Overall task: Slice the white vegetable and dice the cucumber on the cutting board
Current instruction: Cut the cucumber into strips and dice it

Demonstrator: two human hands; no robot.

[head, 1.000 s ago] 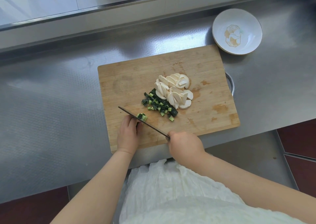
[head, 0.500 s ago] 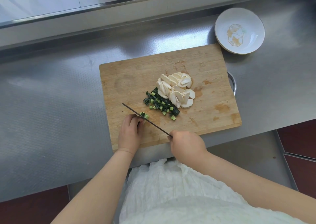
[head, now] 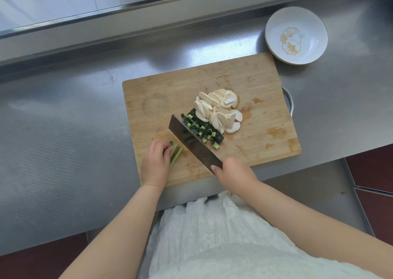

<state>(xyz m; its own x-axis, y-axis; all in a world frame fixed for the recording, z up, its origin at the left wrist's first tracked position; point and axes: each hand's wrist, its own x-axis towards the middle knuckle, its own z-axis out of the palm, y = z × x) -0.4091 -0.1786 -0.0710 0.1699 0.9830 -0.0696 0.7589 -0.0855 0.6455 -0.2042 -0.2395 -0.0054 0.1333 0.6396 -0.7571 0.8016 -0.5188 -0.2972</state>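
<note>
With the white slices [head: 218,110] already piled mid cutting board [head: 251,81], we are dicing: our left hand [head: 156,164] pinches the cucumber strips [head: 176,153], our right hand [head: 232,172] grips the cleaver [head: 192,140], tilted against the dice [head: 202,129], and next must chop crosswise through the strips.

A person in a white garment [head: 223,246] stands at a stainless-steel counter [head: 63,140], working over a wooden cutting board [head: 265,87]. The right hand [head: 235,175] grips a cleaver [head: 192,141], its broad blade tilted flat-side up against a heap of diced cucumber [head: 202,128]. White vegetable slices [head: 217,110] lie fanned just beyond the dice, touching them. The left hand [head: 155,162] curls its fingers on a bundle of cucumber strips [head: 176,153] near the board's left edge. A white dish [head: 296,35] with a gold motif sits beside the board's far right corner.
</note>
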